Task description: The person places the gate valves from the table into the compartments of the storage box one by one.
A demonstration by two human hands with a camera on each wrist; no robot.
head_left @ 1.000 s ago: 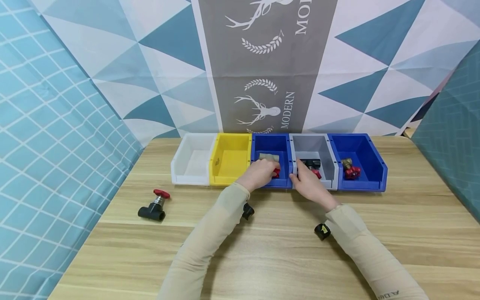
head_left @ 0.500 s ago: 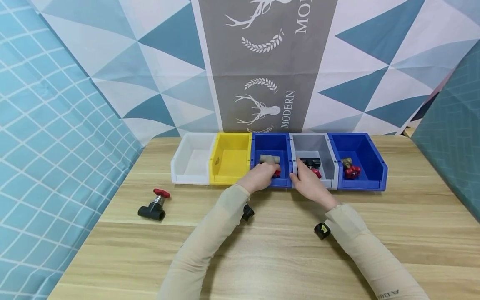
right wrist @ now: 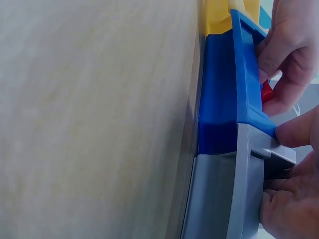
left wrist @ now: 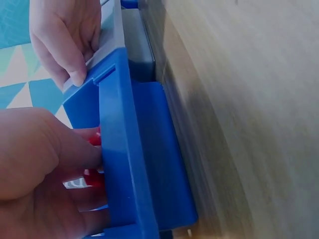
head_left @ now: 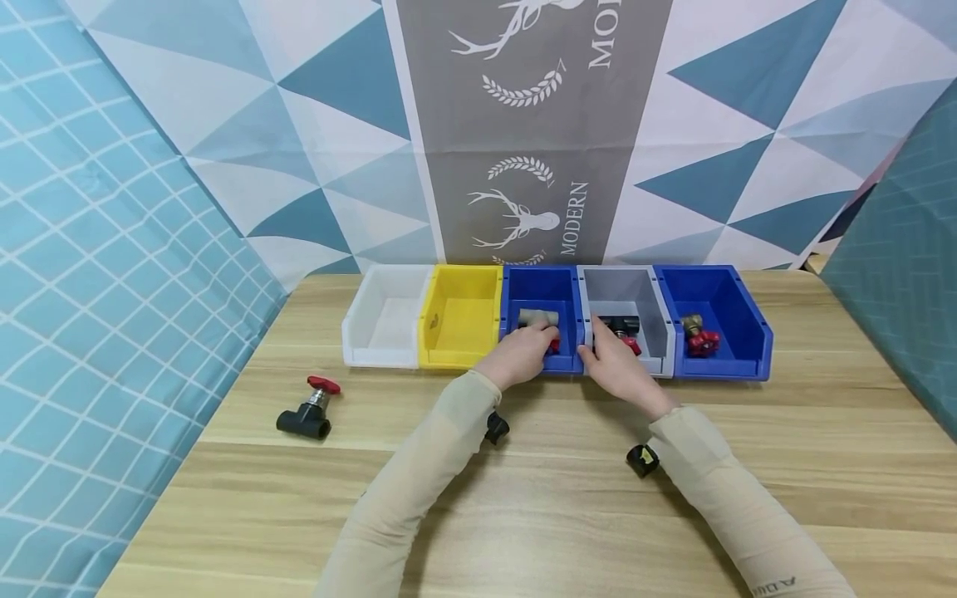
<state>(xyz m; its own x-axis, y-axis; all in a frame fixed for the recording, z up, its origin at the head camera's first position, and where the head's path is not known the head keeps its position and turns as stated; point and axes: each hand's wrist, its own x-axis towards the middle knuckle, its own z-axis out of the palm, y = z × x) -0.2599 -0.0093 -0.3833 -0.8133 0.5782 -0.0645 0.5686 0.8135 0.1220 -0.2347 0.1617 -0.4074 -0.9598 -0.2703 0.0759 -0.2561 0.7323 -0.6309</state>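
My left hand [head_left: 521,355] reaches into the middle blue bin [head_left: 542,286] and pinches the red handle [right wrist: 267,92] of a valve with a grey pipe body [head_left: 538,316]. The fingers partly cover that handle. At the shared side walls of this bin and the grey bin [head_left: 619,286], my right hand [head_left: 619,367] grips the rim, thumb on the blue side and fingers inside the grey one. Beside those fingers in the grey bin lies a black valve [head_left: 622,325] with a red handle.
White [head_left: 381,357] and yellow [head_left: 459,320] bins continue the row leftward. The right-hand blue bin [head_left: 728,320] holds a brass valve [head_left: 699,337] with a red handwheel. A black tee valve [head_left: 305,422] lies at the table's left. Small black pieces [head_left: 643,459] sit by both wrists.
The left hand shifts very slightly within the middle blue bin, keeping hold of the red handle. The right hand stays at the bin walls.
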